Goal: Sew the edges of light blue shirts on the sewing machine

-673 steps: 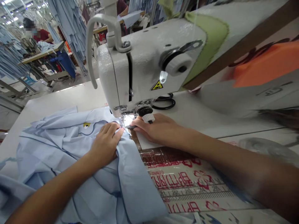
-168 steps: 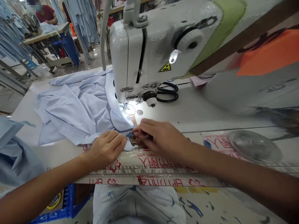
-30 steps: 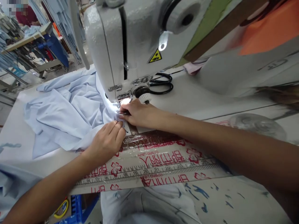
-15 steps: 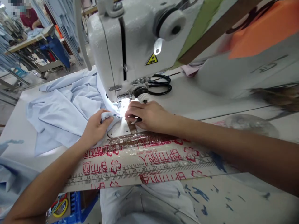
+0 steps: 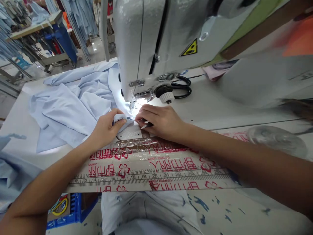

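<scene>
Light blue cloth (image 5: pixel 70 107) lies in loose folds left of the sewing machine (image 5: pixel 133 42) and runs under its lit needle area (image 5: pixel 132 105). My left hand (image 5: pixel 106 127) pinches a folded edge of this cloth between thumb and fingers, just in front of the needle. Close to the needle on the right, my right hand (image 5: pixel 161 120) is closed, its fingertips at the cloth's edge in the glare. A small dark object with a pale pointed tip (image 5: pixel 147 125) shows under its fingers; its kind is unclear.
Black-handled scissors (image 5: pixel 182 87) lie behind the machine head. A measuring tape strip (image 5: pixel 144 179) runs along the table's front edge. A clear round dish (image 5: pixel 276 140) sits at right. Below left is a blue crate (image 5: pixel 75 209). Another worktable (image 5: pixel 34 27) stands far left.
The view has shifted, so the machine head appears larger and farther right. Both hands stay by the needle, the left still pinching the cloth edge. Little else differs.
</scene>
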{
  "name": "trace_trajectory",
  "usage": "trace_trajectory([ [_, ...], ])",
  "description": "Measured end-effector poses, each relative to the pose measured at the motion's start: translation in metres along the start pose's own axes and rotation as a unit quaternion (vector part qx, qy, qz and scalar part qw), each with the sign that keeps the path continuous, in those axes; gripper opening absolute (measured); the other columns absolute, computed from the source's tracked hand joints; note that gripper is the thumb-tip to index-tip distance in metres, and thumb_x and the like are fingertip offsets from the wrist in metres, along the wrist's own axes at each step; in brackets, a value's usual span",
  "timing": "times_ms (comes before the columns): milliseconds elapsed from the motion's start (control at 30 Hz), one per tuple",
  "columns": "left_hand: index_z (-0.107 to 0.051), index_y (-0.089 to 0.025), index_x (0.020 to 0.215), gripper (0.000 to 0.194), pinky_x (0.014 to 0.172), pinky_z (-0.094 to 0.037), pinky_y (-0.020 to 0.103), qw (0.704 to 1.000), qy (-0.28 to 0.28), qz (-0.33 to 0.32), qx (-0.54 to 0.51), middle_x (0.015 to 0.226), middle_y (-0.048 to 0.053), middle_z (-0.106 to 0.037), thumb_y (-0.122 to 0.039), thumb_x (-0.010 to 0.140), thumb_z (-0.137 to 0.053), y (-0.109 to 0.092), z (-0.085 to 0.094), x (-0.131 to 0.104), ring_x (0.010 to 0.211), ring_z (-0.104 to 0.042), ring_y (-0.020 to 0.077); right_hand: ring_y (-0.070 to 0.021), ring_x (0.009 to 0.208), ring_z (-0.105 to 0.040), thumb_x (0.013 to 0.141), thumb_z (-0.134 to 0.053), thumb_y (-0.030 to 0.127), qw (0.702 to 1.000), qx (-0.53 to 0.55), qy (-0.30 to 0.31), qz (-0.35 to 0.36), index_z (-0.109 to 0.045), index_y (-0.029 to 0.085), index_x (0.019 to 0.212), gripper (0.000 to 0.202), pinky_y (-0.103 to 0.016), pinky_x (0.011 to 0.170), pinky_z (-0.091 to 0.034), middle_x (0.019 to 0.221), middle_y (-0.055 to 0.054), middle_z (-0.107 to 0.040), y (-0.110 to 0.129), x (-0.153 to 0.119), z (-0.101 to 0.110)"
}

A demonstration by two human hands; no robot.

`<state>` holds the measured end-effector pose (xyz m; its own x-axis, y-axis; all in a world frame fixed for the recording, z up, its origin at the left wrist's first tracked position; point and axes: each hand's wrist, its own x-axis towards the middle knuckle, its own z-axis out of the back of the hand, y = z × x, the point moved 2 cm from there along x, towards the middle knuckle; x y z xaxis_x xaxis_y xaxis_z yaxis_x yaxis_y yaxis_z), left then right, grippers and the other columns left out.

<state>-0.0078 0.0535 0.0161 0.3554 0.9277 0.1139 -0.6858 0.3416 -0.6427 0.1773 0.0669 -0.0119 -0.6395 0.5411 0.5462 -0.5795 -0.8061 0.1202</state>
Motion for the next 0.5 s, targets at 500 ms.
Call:
trace_trajectory([
  [500, -0.053, -0.006, 0.087, 0.011, 0.079, -0.052, 0.033, 0.870, -0.045, -0.352, 0.342, 0.094, 0.014, -0.062, -0.003, 0.086, -0.043, -0.022, -0.028, -0.029, 0.094, -0.056, 0.0203, -0.0167, 0.087, -0.057, 0.082, -0.046, 0.020, 0.952, 0.139, 0.266, -0.062, -0.052, 0.015, 0.111, 0.031, -0.027, 0.068, -0.040, 0.098, -0.008, -0.062, -0.008, 0.003, 0.033],
])
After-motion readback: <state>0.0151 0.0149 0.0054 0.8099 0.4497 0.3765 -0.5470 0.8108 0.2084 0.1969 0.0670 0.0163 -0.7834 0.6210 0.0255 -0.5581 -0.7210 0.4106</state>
